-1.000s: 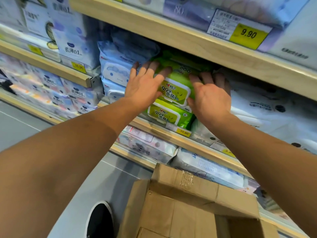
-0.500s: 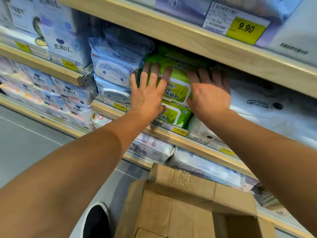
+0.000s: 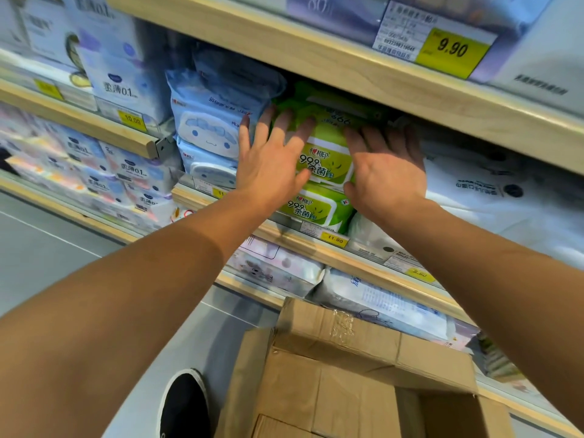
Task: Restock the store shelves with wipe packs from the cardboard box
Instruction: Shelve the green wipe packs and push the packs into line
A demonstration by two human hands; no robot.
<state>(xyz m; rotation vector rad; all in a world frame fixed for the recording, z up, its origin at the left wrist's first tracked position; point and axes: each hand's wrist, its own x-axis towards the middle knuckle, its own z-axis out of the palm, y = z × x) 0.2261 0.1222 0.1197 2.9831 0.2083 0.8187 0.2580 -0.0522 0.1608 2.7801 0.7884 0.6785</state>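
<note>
Green wipe packs are stacked on the middle wooden shelf (image 3: 303, 240). The upper green pack (image 3: 328, 153) lies over a lower green pack (image 3: 319, 207), with another green pack above them under the shelf board. My left hand (image 3: 268, 159) presses flat with spread straight fingers on the left side of the upper pack. My right hand (image 3: 385, 169) lies flat against its right side, fingers reaching into the shelf. The open cardboard box (image 3: 347, 374) stands below at the bottom centre; its inside is hidden.
Blue wipe packs (image 3: 208, 121) sit left of the green stack, white packs (image 3: 493, 191) to the right. The upper shelf board (image 3: 347, 67) carries a 9.90 price tag. More packs fill the lower shelf (image 3: 363, 298). A black shoe (image 3: 183, 406) stands on the grey floor.
Both hands stay on the upper green pack; my left hand's fingers have spread and slid slightly up and left. The view has shifted a little to the left.
</note>
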